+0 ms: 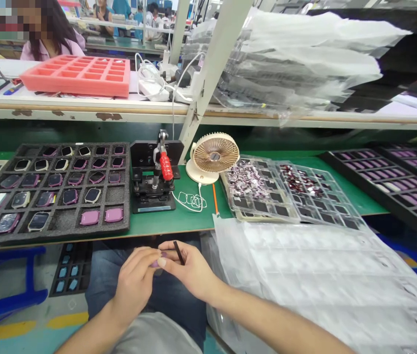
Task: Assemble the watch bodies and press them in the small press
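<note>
My left hand (pixel 136 278) is closed on a small purple watch case (pixel 156 263), held above my lap just off the bench edge. Fingers cover most of the case. My right hand (pixel 192 270) meets it from the other side, thumb against the case. A thin black stick (pixel 178 252) is also gripped in my right hand, poking up between thumb and fingers; its kind does not show. To the left, a dark foam tray (pixel 64 216) holds several watches, with two purple watch cases (pixel 113 214) in its near right corner.
A black toggle-clamp press (pixel 153 184) with a red handle stands beside a cream fan (pixel 216 153). White ring gaskets (pixel 193 200) lie before them. Clear trays (pixel 293 216) hold small parts. White plastic sheeting (pixel 304 275) overhangs at right. A red foam tray (pixel 79 88) sits on the shelf.
</note>
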{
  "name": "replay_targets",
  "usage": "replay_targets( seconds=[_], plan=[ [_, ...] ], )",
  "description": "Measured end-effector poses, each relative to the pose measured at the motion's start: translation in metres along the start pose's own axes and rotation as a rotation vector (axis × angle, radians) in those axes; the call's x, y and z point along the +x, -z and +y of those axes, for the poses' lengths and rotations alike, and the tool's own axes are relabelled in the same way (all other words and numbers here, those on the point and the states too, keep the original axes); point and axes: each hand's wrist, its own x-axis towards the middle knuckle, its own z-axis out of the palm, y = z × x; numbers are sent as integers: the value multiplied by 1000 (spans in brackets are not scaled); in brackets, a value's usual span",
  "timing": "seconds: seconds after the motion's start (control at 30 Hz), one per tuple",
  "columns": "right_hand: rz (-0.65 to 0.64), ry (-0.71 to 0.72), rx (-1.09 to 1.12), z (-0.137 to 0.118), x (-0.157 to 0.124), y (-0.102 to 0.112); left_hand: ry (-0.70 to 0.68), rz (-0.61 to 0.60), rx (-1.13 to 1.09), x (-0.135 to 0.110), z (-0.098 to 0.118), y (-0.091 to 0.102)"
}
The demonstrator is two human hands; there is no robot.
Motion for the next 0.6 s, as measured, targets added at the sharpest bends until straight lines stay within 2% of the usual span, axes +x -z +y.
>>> replay_targets(
  seconds=[0.1, 0.17, 0.23, 0.3, 0.37, 0.5, 0.53, 0.6],
  plan=[
    [28, 135, -430, -10, 6, 14, 31, -81, 52, 1, -8, -1],
    [122, 347, -788, -37, 14, 28, 41, -66, 70, 9, -16, -4],
    [305, 633, -996, -76, 27, 41, 33, -19, 89, 26, -27, -10],
    [440, 909, -1072, -114, 44, 49, 16, 11, 113, 48, -39, -21],
    [418, 1102, -1198, -142, 63, 49, -3, 19, 138, 69, -53, -33],
    [306, 1238, -1474, -169, 88, 38, -23, 45, 186, 90, -79, -50],
    [323, 1260, -1449, -174, 90, 34, -29, 49, 191, 90, -84, -52],
    [440, 1312, -1285, -186, 90, 30, -46, 46, 195, 87, -90, -53]
  ],
)
